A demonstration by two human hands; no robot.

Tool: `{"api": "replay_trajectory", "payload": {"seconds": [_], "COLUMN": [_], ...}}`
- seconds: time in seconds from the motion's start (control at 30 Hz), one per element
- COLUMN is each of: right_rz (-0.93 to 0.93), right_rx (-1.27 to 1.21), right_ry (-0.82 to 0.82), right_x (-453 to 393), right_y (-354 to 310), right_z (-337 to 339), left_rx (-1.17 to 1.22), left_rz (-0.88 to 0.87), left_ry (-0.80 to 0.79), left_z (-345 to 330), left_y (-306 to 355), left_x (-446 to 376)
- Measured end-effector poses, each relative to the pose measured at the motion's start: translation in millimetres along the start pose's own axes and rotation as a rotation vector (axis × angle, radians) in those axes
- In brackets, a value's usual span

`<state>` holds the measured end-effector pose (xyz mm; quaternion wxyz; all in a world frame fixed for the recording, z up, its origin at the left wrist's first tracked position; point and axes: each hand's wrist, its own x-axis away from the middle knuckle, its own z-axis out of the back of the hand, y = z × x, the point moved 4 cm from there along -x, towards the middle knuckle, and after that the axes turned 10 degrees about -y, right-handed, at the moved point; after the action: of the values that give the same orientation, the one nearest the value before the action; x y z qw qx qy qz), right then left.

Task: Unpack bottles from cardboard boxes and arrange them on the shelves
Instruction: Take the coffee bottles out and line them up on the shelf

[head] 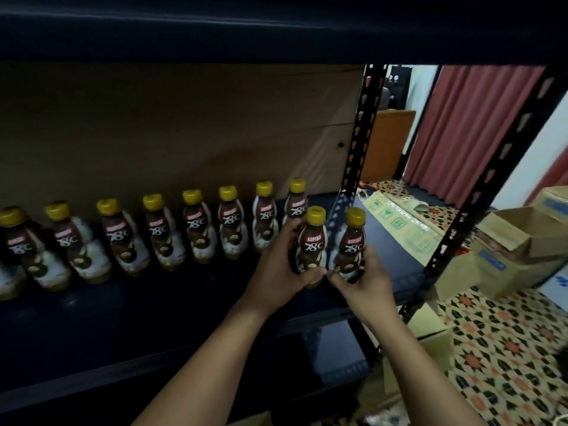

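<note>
Both arms reach up from the bottom of the view toward the shelf (184, 309). The left hand (276, 269) has its fingers curled around the left bottle (312, 247), holding it by the lower part. The right hand (362, 279) wraps the right bottle (350, 244) the same way, with the thumb across the front near the bottom. The two thumbs nearly touch each other in the middle. Both bottles stand straight up, long way up and down, with their yellow caps on top at 12 o'clock and the labels facing the person. They sit side by side, just right of the middle of the view, near the right end of the dark shelf. At 9 o'clock from the hands, a row of bottles (159, 235) runs along the back of the shelf, eight of them, all with yellow caps up. They look tilted near the left edge. Behind them is a brown board (184, 127). A black metal post (358, 155) with holes stands at 12 o'clock from the right bottle. At 3 o'clock from the hands are open cardboard boxes (516, 241) on a floor (507, 348) with a star pattern. At 1 o'clock hangs a red curtain (470, 127).
</note>
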<state>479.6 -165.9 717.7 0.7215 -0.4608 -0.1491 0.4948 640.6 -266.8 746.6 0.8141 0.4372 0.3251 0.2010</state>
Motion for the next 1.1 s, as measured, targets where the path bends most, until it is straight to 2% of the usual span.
{"api": "replay_trajectory", "payload": {"seconds": [0.3,0.4,0.5,0.63,0.77,0.97,1.1], "right_rz": [0.033,0.034,0.087,0.09,-0.007,0.105,0.088], "right_rx": [0.012,0.015,0.036,0.069,0.092,0.098,0.064], "right_ry": [-0.019,0.015,0.106,0.117,0.057,0.081,0.045], "right_x": [-10.0,-6.5,0.1,-1.3,-18.9,-55.3,-76.2], "right_y": [22.7,23.1,18.8,16.0,19.7,23.0,24.8], "right_z": [33.9,35.8,36.3,31.2,27.3,27.0,23.9], "left_rx": [-0.068,-0.234,-0.498,-0.646,-0.721,-0.864,-0.893], "left_rz": [0.034,-0.059,-0.125,-0.082,-0.039,0.025,0.082], "left_ry": [-0.09,-0.115,-0.24,-0.326,-0.305,-0.283,-0.271], "left_z": [-27.2,-12.4,-1.0,1.7,-1.8,-1.4,1.6], "left_y": [19.9,51.5,76.2,80.3,80.3,79.0,72.4], "left_x": [-35.4,-47.3,-63.7,-86.5,-106.8,-135.9,-149.4]}}
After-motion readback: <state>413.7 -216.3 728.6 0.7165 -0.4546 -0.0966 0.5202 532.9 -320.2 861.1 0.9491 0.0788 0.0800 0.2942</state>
